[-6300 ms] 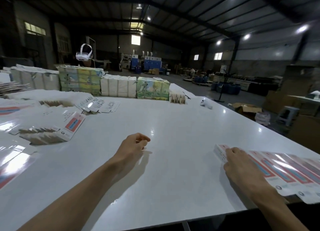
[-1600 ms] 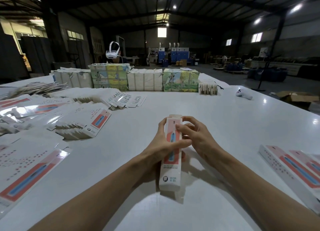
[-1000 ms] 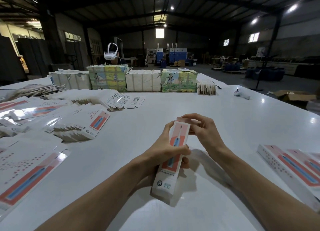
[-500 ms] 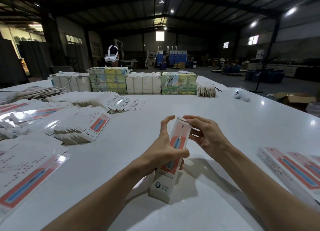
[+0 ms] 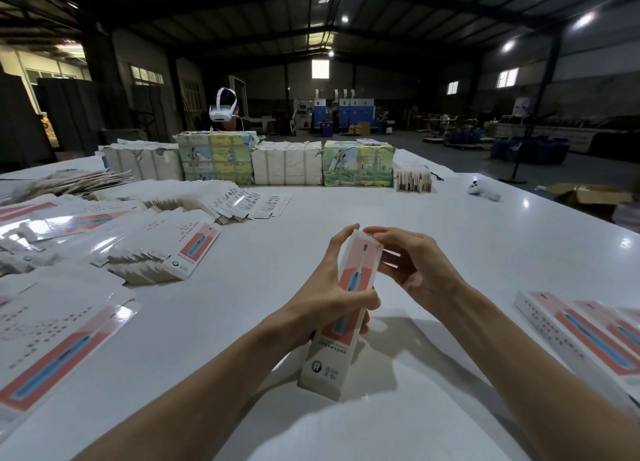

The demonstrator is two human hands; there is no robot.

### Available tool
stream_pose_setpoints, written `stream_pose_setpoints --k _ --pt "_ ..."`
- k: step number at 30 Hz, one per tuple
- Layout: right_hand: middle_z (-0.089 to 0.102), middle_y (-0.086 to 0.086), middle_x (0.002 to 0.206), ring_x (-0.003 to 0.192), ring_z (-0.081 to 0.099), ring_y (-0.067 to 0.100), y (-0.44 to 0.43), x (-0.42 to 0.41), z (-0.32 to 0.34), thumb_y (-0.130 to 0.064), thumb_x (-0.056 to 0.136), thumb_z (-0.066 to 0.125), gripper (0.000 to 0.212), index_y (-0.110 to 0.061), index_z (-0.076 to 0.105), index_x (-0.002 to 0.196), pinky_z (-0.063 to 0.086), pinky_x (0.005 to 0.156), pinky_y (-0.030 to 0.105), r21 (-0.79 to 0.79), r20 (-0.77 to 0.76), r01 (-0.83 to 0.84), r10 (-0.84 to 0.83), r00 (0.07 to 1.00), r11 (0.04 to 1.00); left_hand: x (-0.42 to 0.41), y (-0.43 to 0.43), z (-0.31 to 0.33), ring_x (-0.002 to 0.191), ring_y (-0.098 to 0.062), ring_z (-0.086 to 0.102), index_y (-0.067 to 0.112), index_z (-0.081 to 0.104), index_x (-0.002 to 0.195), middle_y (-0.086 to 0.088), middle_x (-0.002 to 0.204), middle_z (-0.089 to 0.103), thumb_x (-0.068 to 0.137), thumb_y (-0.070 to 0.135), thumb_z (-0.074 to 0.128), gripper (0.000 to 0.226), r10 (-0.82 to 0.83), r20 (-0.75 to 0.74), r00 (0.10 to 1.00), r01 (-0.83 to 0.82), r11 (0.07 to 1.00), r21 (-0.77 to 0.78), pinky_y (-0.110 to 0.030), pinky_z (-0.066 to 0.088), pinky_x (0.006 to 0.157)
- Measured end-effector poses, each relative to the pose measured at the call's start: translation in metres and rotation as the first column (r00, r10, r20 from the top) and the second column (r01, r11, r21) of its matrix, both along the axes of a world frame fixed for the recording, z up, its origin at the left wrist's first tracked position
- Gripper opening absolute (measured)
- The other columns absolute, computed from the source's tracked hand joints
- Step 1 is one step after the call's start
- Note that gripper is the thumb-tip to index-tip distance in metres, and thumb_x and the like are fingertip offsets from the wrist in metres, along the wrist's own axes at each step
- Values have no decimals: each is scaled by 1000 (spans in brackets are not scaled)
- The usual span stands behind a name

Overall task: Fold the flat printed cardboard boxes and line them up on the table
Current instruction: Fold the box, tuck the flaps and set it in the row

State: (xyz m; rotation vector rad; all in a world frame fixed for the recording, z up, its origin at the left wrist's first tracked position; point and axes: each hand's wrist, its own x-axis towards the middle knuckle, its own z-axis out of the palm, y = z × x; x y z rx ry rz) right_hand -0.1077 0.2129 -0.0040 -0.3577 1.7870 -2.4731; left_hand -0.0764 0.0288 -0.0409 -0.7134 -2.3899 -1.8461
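Frame centre: our left hand (image 5: 329, 298) grips toothbrush box (image 5: 358, 270) mid-body, steadying it tilted over tabletop (image 5: 450, 239); right hand (image 5: 417, 268) curls round top end, likely tucking flap. Folded boxes (image 5: 588, 336) lined lower right, flat blanks (image 5: 162, 253) left.

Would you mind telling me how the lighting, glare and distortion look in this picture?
Head view: dim hall, ceiling lamps blown out; glare spots on the glossy white table and the flat boxes at left; the held box casts a soft shadow; wide-angle distortion stretches the frame's edges.
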Motion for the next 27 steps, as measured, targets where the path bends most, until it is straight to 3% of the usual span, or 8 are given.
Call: stream_pose_setpoints --k 4,7,13,19,23,27 --pt "74 14 124 118 71 27 -2 5 3 -17 102 60 28 -8 75 124 61 91 37 -8 -37 -104 104 994 995 -1 -3 2 74 -28 77 69 25 138 -12 118 56 80 21 86 98 -4 65 998 -1 998 67 -34 63 62" --pt "76 13 120 112 74 29 -12 8 -2 -14 101 66 30 -13 68 132 62 90 37 71 -115 -44 52 992 997 -3 -6 6 74 -29 77 68 24 139 -13 120 56 79 21 89 99 23 109 994 -39 988 148 -37 64 65" --pt "77 5 118 110 75 25 -16 10 -4 -21 102 67 33 -21 66 134 63 86 34 152 -264 39 3 965 988 -2 -4 11 96 -31 77 72 17 145 -3 136 52 81 34 89 104 -22 119 993 -6 973 231 -38 64 73" --pt "78 5 113 111 74 26 -15 10 -7 -25 104 64 28 -21 67 132 62 90 33 199 -332 62 7 943 978 3 -3 13 90 -41 77 61 22 143 -13 126 57 91 27 80 85 -103 173 979 49 954 294 -43 64 74" --pt "78 0 113 111 74 20 -14 11 -9 -32 105 59 28 -22 66 131 62 92 33 337 -393 106 38 919 936 2 -4 13 87 -42 77 52 21 143 -20 127 55 93 22 79 82 -97 222 970 25 952 306 -43 64 73" --pt "78 4 108 107 75 21 -13 10 -10 -30 106 57 27 -19 63 129 62 91 34 364 -406 117 44 913 924 0 -3 10 88 -42 77 51 22 142 -20 127 55 93 21 79 81 -109 223 969 32 945 326 -43 64 72"
